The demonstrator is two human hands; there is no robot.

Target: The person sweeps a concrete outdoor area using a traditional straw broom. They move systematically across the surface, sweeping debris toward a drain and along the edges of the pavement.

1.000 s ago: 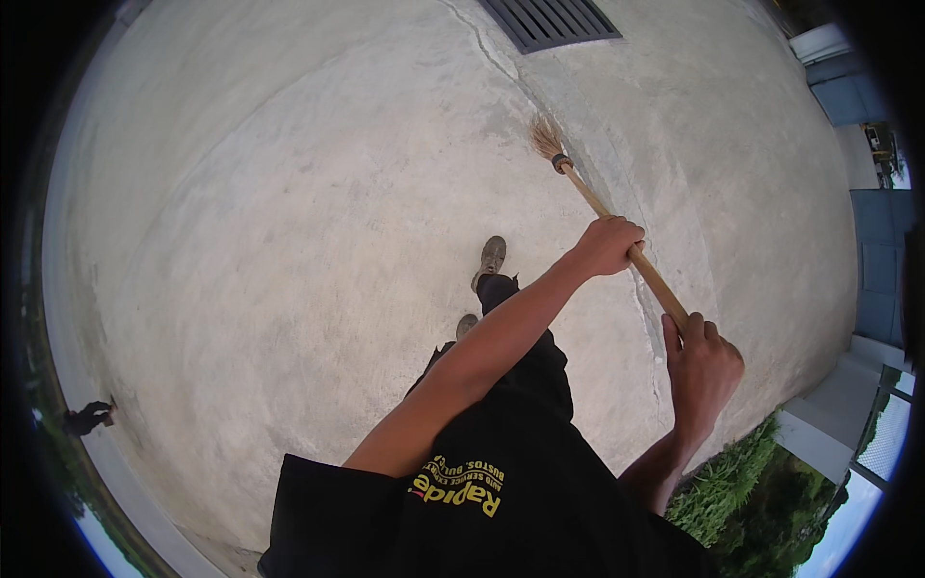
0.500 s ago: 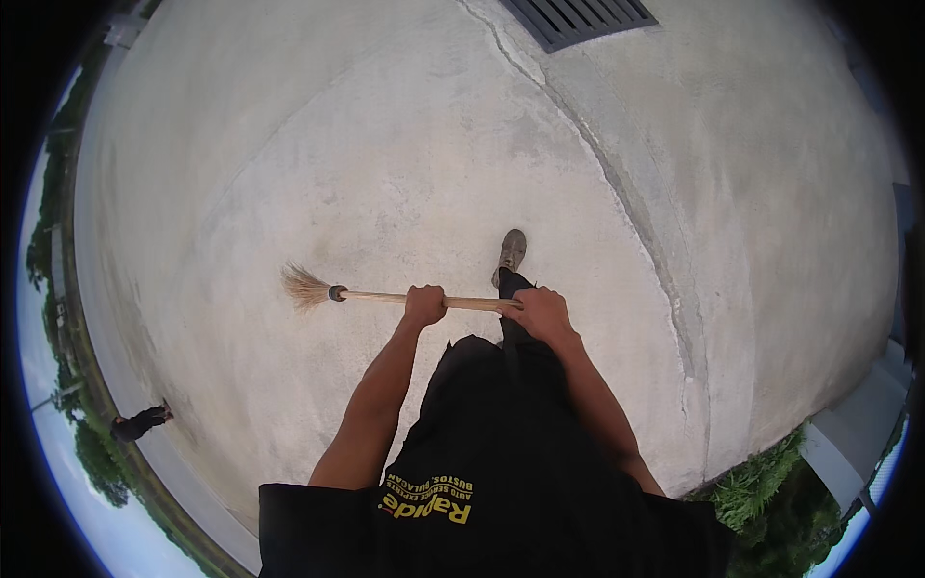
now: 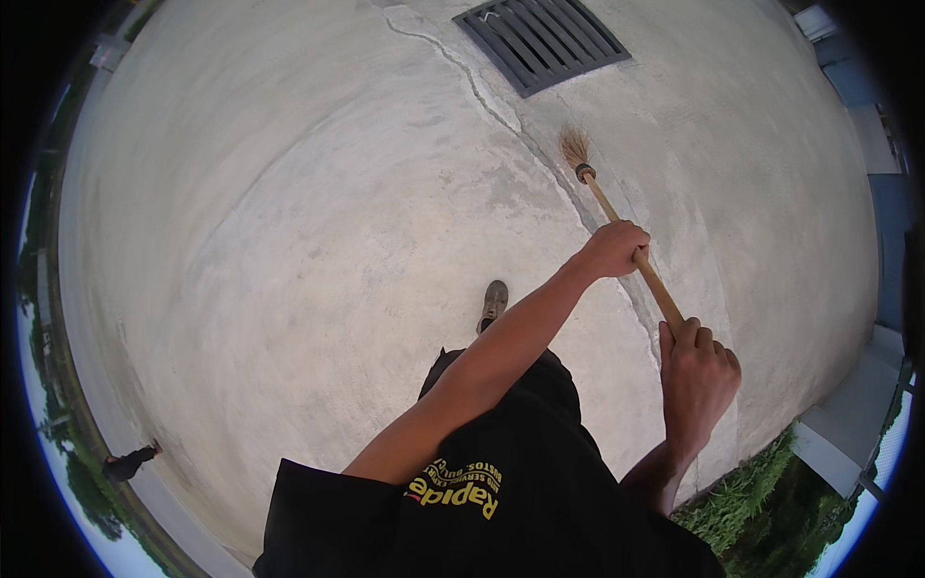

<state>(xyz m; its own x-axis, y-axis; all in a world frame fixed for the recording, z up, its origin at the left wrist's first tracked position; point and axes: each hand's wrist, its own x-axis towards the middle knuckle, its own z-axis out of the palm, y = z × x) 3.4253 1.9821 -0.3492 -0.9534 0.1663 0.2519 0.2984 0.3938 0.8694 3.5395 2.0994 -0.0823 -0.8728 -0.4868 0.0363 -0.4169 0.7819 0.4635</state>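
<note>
A stick broom with a pale wooden handle and a dark band above its splayed brown bristles slants up and away to the right of my body. My left hand is wrapped round the middle of the handle, the arm reaching across in front of me. Lower down, my right hand grips the handle's near end. The bristles lie over the concrete just beyond a long crack, below a dark metal grate. From this height, I cannot tell whether they touch the ground.
The dark slatted drain grate is set in the pale concrete floor. A jagged crack runs from the top toward the right. My shoe stands left of it. Grass grows at lower right; another person stands far left.
The broom has swung from the left across to the right, its bristles now pointing away toward the grate. Both hands moved right with it, and the grate shows more fully.
</note>
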